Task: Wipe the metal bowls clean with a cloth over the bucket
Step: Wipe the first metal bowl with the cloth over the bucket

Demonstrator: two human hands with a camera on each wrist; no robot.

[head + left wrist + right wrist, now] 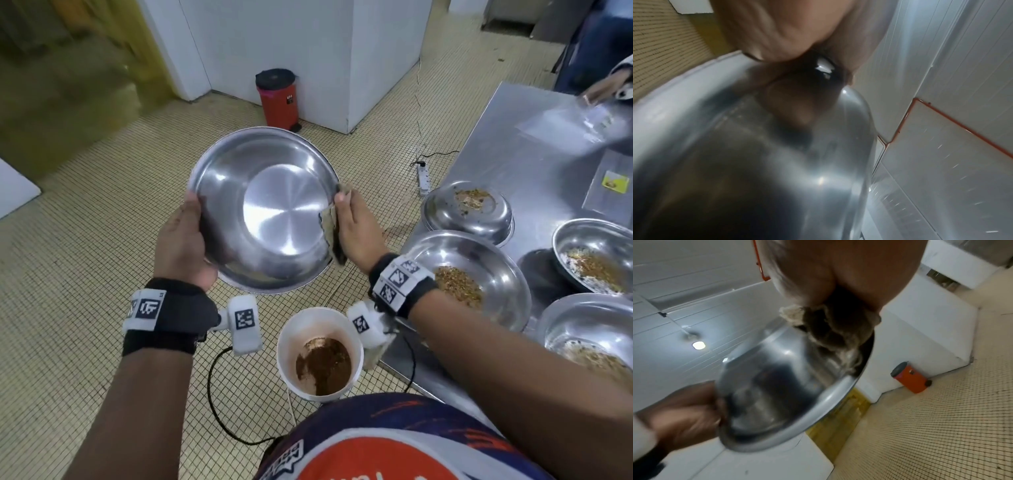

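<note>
A shiny metal bowl (265, 209) is held tilted toward me above the floor, its inside bare of scraps. My left hand (183, 240) grips its left rim, thumb on the inside edge. My right hand (356, 226) grips a dirty grey cloth (330, 226) and presses it against the bowl's right rim. In the right wrist view the cloth (835, 331) is bunched under my palm against the bowl (789, 386). A white bucket (320, 353) with brown scraps stands on the floor below, nearer to me than the bowl.
A steel table (534, 137) on the right carries several metal bowls with food scraps, the nearest (472, 277) close to my right wrist. Someone's hand (606, 89) holds a plastic sheet at the far end. A red pedal bin (277, 97) and a power strip (424, 178) are on the tiled floor.
</note>
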